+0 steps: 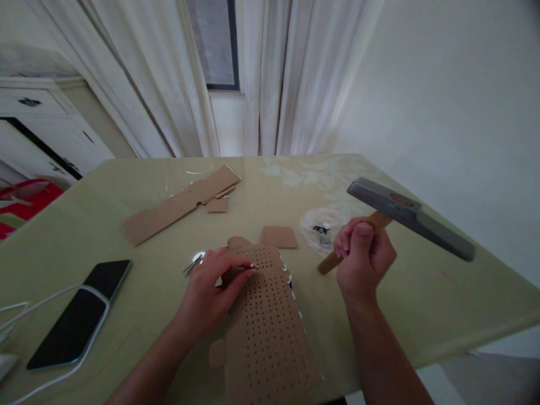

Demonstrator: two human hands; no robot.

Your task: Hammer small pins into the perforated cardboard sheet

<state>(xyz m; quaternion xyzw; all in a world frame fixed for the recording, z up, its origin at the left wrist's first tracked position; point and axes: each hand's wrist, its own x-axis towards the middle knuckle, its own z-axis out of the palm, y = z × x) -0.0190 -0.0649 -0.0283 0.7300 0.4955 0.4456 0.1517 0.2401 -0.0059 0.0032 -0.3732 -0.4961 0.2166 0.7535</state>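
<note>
The left hand (211, 289) lay on the near end of a perforated cardboard sheet (270, 332) on the table (422, 292), its fingers (244, 271) pinching what looked like a small nail upright. To the right and above, well apart, the right hand (363, 256) clenched a hammer (411, 218) by its wooden handle, the steel head lying crosswise, nearer that hand.
</note>
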